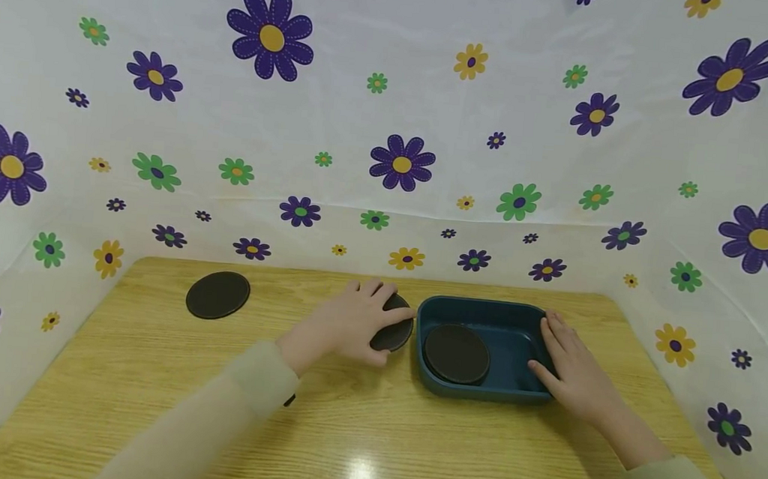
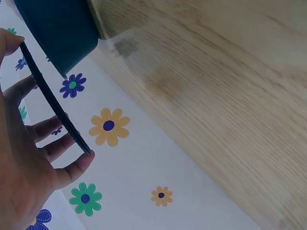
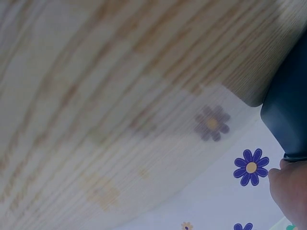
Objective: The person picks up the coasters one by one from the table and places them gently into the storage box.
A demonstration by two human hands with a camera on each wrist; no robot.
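Observation:
My left hand (image 1: pixel 353 326) grips a thin round black coaster (image 1: pixel 398 336) by its edges, just left of the blue rectangular container (image 1: pixel 503 394). From the left wrist view the coaster (image 2: pixel 56 103) appears edge-on, spanned between thumb and fingers. On the container's right end rests my right hand (image 1: pixel 570 374), its fingers over the rim and the thumb at the inner side. Inside, at the left, lies another black coaster (image 1: pixel 456 353). The right wrist view catches only part of that hand (image 3: pixel 290 191) at the container's rim (image 3: pixel 295 158).
A third black coaster (image 1: pixel 218 295) lies flat on the wooden table (image 1: pixel 314 444) at the far left. Behind the table's back edge and along both sides hangs a white cloth (image 1: pixel 339 116) printed with purple, green and yellow flowers.

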